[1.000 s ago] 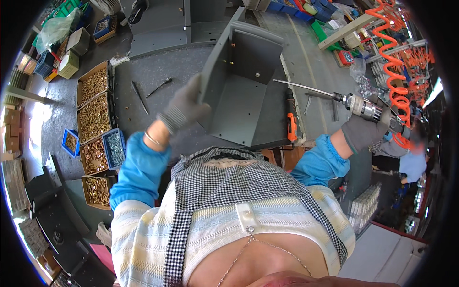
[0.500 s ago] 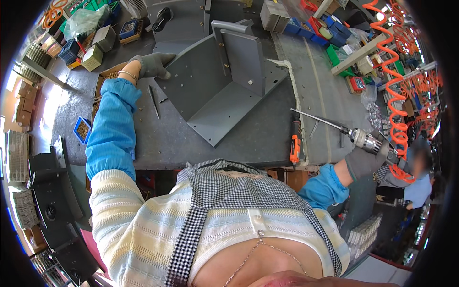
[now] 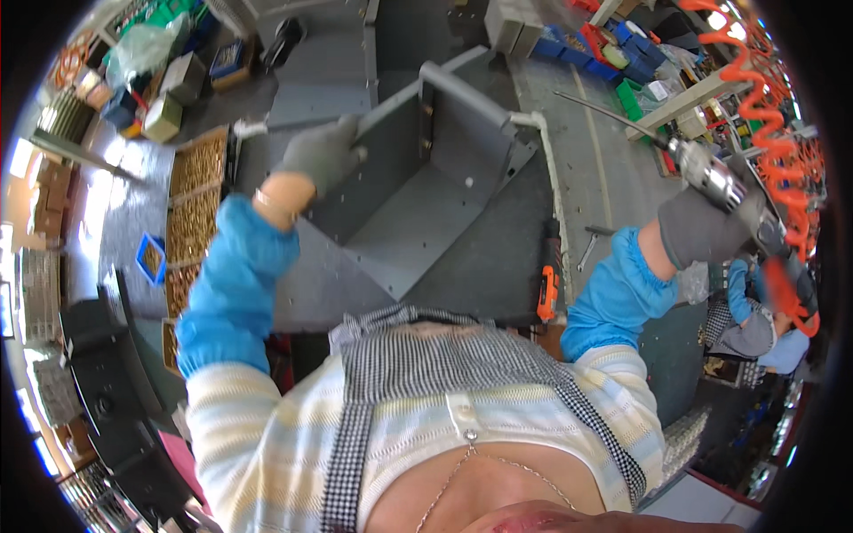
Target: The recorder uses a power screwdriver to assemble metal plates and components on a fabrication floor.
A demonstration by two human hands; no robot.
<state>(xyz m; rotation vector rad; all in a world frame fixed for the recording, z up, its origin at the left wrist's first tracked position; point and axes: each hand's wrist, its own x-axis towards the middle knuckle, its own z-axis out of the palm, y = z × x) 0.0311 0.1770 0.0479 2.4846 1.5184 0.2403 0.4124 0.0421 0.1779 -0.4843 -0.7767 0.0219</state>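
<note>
My left hand (image 3: 324, 157), in a grey glove, closes over the upper left edge of a dark grey sheet-metal bracket (image 3: 411, 222). Motion blurs it slightly. The bracket has upright walls around a flat base with small holes, and brass-coloured fasteners show on an inner wall. In my gloved right hand (image 3: 702, 229) is an air screwdriver (image 3: 711, 173), held out to the right of the bracket. Its long thin bit points up and left, apart from the metal. An orange coiled hose (image 3: 755, 107) hangs beside the tool.
Trays of screws (image 3: 197, 169) and a small blue bin (image 3: 152, 258) sit left. An orange-and-black power screwdriver (image 3: 548, 280) and a wrench (image 3: 587, 252) lie right of the bracket. Coloured parts bins (image 3: 640, 53) stand at the back right. Another person (image 3: 755, 324) sits far right.
My left hand has moved right along the bracket's edge, and the bracket has shifted and turned. The air screwdriver in my right hand has risen away, farther right. More of the screw trays shows.
</note>
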